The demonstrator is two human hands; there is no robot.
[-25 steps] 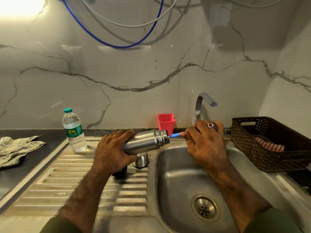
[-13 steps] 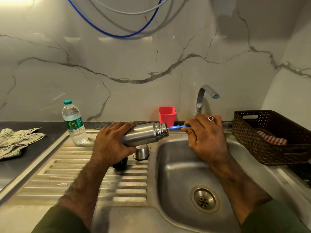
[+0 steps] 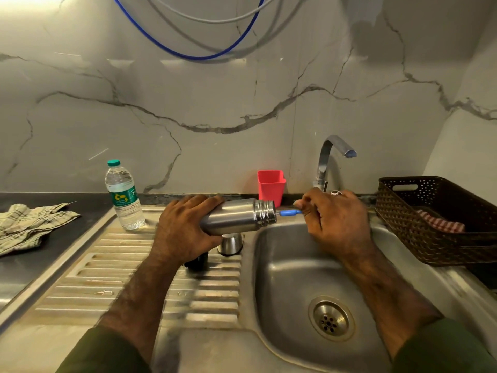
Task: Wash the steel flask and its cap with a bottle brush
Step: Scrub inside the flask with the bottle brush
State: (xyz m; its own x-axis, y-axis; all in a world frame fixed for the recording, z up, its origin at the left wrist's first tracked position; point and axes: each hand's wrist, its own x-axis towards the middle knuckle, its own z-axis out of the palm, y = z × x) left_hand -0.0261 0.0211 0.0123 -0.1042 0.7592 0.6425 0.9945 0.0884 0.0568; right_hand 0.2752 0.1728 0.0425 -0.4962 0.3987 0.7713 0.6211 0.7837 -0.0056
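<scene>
Sink [image 3: 282, 265] unchanged; brush handle [image 3: 290, 212] withdrawn further.

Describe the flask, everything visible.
The flask is a brushed steel cylinder with a ribbed, threaded neck and no cap on. It lies nearly horizontal, mouth pointing right and slightly up, held in the air above the seam between drainboard and sink. The left hand grips its base end, hiding that part. A blue brush handle sticks out of the mouth, pinched by the right hand; the bristles are hidden inside. Its surface shows soft reflections; wetness cannot be told.
</scene>
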